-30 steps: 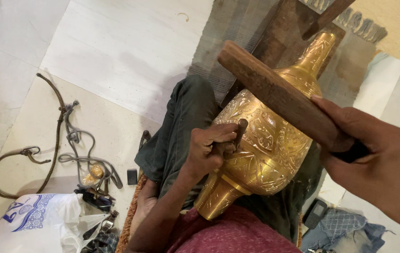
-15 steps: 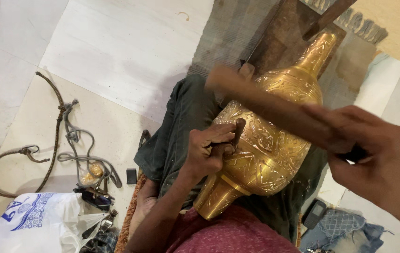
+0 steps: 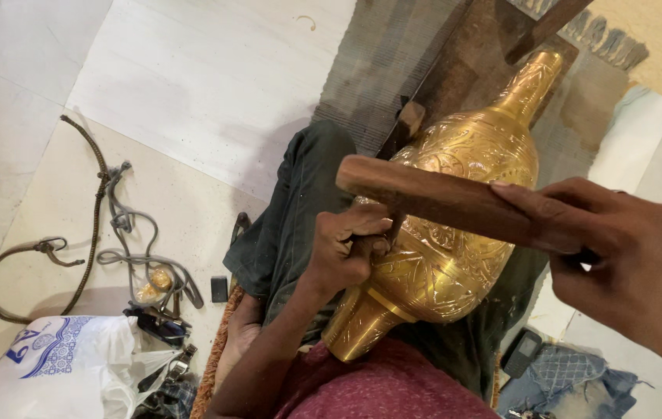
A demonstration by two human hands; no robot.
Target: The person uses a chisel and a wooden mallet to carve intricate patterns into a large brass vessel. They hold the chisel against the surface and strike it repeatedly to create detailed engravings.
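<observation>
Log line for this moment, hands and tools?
left hand: holds chisel on brass vase | right hand: grips wooden mallet above chisel

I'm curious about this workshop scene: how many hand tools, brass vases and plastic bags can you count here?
Wooden mallet in the right hand: 1
Small chisel in the left hand: 1
Brass vase: 1
White plastic bag: 1
Total: 4

Bare floor [image 3: 191, 77] lies open ahead; cords [image 3: 114, 233] and a plastic bag [image 3: 59, 365] crowd the left.
</observation>
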